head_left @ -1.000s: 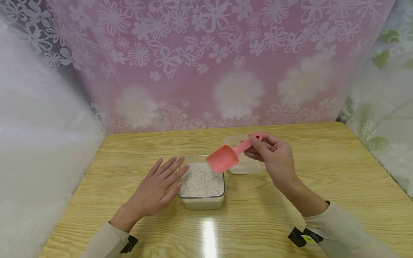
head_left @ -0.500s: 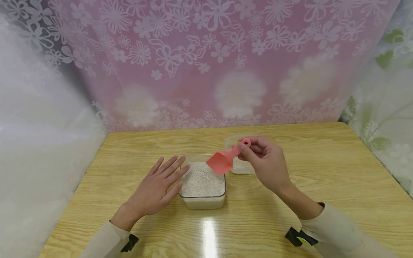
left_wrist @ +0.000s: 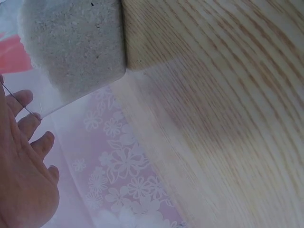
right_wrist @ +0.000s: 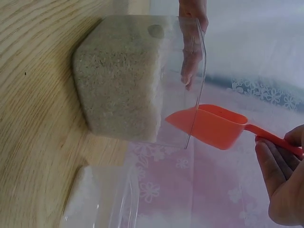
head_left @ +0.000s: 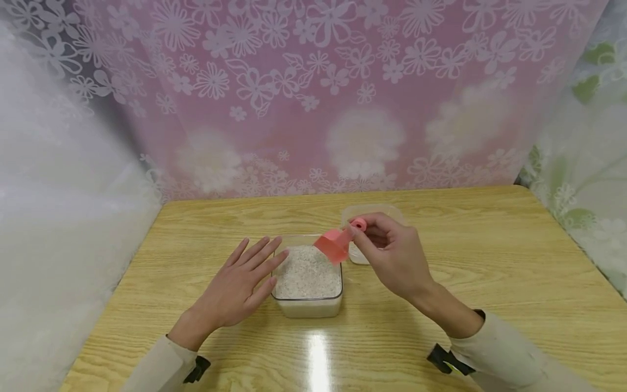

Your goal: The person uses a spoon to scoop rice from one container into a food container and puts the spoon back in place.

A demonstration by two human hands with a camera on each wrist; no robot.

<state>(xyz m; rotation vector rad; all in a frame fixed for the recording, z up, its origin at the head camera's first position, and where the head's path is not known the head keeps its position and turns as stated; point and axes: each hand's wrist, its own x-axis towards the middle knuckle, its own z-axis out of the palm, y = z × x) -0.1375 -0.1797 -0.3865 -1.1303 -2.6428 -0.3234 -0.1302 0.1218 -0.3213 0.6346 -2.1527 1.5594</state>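
Note:
A clear square container (head_left: 309, 308) holds a deep fill of rice (head_left: 307, 275). My right hand (head_left: 394, 253) pinches a coral-pink scoop (head_left: 333, 246) by the end of its handle. The scoop is tilted over the container's far right corner, and in the right wrist view its tip (right_wrist: 178, 119) dips below the rim, above the rice. My left hand (head_left: 240, 286) lies with fingers spread and straight at the container's left rim. Beyond the right hand stands a second, translucent container (head_left: 379, 209), partly hidden by that hand, with some rice inside.
Both containers stand on a wood-grain table (head_left: 470, 239). A pink floral curtain (head_left: 284, 109) hangs behind the table's far edge. Pale sheets hang at the left (head_left: 59, 179) and right sides. Each sleeve carries a black strap (head_left: 198, 369).
My right hand has moved left and slightly down, bringing the scoop's handle closer over the rice container. The scoop has turned, its bowl tipping further. The left hand stays in place.

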